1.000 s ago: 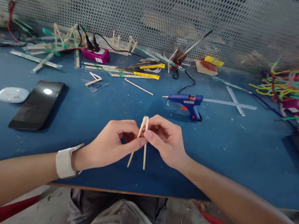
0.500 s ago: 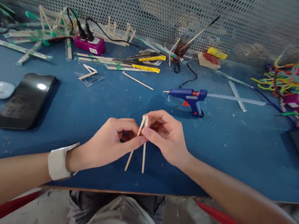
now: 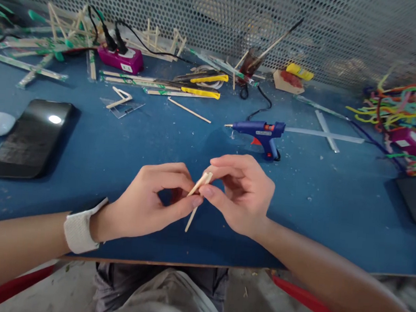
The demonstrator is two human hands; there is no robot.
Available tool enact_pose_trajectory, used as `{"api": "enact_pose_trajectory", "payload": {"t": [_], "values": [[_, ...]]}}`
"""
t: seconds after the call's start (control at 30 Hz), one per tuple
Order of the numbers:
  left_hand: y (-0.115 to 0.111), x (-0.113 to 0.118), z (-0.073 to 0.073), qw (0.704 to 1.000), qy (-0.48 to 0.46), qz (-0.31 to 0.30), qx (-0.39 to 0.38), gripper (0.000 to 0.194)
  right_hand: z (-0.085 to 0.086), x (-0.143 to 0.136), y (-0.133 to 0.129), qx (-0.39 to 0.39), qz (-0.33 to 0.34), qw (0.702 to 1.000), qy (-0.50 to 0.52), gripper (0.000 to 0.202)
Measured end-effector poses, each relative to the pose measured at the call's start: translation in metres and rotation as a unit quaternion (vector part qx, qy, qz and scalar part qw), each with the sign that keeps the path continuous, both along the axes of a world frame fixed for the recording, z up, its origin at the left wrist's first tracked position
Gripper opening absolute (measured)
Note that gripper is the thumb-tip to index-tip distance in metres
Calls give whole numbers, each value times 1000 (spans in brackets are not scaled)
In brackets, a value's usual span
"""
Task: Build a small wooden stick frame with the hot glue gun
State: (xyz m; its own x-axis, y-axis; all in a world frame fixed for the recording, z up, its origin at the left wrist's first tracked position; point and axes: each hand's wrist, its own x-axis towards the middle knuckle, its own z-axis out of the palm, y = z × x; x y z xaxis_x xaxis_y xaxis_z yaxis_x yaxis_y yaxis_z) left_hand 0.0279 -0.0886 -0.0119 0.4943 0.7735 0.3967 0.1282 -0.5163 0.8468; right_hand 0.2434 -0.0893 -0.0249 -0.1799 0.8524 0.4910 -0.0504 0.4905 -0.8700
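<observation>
Head view. Joined sticks (image 3: 197,185) between left hand (image 3: 154,200) and right hand (image 3: 244,197), over bench (image 3: 152,137), near front edge. Long axis: slanting from joined end, beside right thumb, down and leftward past left thumb. Left grip: closed, sticks pinched between thumb and fingers. Right grip: nearer to joined end, loosely curled; firm hold or mere touch, impossible to tell. Appearance: pale, slender, wood-like, nearly overlapping.

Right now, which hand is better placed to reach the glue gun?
Likely your right hand: both hands are at the sticks, but it sits closer to the glue gun than your left hand.
</observation>
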Motion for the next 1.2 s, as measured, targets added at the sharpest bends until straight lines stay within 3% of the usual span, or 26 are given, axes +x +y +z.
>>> {"api": "enact_pose_trajectory", "payload": {"t": [0.13, 0.23, 0.63, 0.97, 1.2], "values": [[-5, -1, 3, 994, 5, 16, 112, 14, 0, -2, -2, 155, -16, 988, -9, 40], [-7, -1, 2, 990, -7, 7, 139, 10, 4, -4, -4, 193, -16, 981, -19, 43], [-4, -1, 0, 986, 1, 21, 165, 10, 7, -10, -3, 199, -38, 979, -19, 42], [-5, 0, 2, 981, 3, 15, 195, 10, 11, -12, 0, 249, -20, 968, -8, 31], [-6, -1, 1, 979, 17, 20, 200, 11, 12, -11, 2, 235, 4, 972, 4, 31]]}}
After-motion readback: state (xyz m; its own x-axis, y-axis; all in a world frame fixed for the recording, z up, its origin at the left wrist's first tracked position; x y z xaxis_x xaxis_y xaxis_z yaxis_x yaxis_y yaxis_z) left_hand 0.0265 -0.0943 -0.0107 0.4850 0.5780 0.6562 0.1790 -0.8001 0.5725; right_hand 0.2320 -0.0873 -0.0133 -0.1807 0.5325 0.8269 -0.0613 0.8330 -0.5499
